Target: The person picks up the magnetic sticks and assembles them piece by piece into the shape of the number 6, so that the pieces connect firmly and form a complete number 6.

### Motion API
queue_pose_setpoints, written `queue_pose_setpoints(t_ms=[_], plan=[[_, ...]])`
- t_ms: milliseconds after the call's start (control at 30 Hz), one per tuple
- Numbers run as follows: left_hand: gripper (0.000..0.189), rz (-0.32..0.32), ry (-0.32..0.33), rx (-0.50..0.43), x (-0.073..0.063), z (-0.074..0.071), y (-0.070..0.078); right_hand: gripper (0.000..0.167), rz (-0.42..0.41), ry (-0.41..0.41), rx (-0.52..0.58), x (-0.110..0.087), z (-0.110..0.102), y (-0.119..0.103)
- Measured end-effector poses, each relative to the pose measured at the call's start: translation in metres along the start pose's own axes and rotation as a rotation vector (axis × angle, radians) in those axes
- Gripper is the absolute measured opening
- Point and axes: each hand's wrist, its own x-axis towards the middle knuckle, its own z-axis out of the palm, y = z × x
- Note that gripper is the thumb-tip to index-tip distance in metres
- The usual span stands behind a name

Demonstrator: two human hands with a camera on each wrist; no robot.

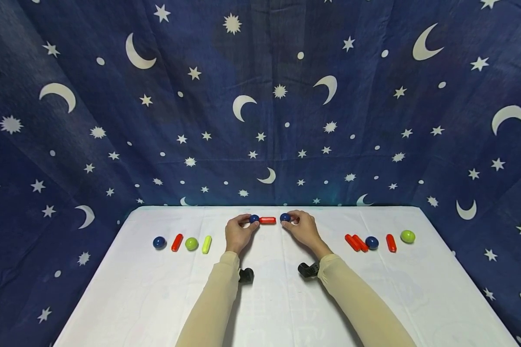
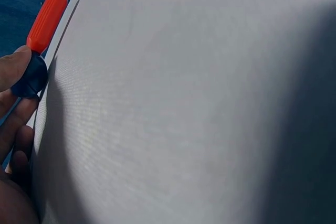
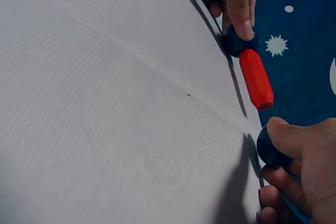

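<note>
At the far middle of the table, my left hand [image 1: 239, 233] pinches a dark blue ball [image 1: 254, 219] between thumb and fingers. A red ribbed rod [image 1: 267, 220] extends from that ball toward the right, its near end against it. My right hand [image 1: 305, 230] pinches a second blue ball [image 1: 285, 218] just beyond the rod's free end, with a small gap between them. In the right wrist view the rod [image 3: 256, 80] shows a small hole in its free end, facing the right-hand ball [image 3: 271, 148]. The left wrist view shows thumb and fingers around the left ball [image 2: 31, 75].
On the left of the white table [image 1: 269, 308] lie a blue ball [image 1: 159, 242], red rod [image 1: 177, 242], green ball [image 1: 191, 244] and yellow-green rod [image 1: 206, 244]. To the right are several red rods [image 1: 391, 243], a blue ball [image 1: 371, 242] and a green ball [image 1: 407, 236]. A star-patterned cloth [image 1: 217, 178] hangs behind.
</note>
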Motion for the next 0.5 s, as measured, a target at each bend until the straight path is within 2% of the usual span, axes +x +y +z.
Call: queue_pose_setpoints(t_ms=[500], plan=[[0.034,0.004,0.01,-0.015,0.0007,0.0012,0.0001,0.039,0.044,-0.013,-0.063,0.0029,0.008,-0.0023]])
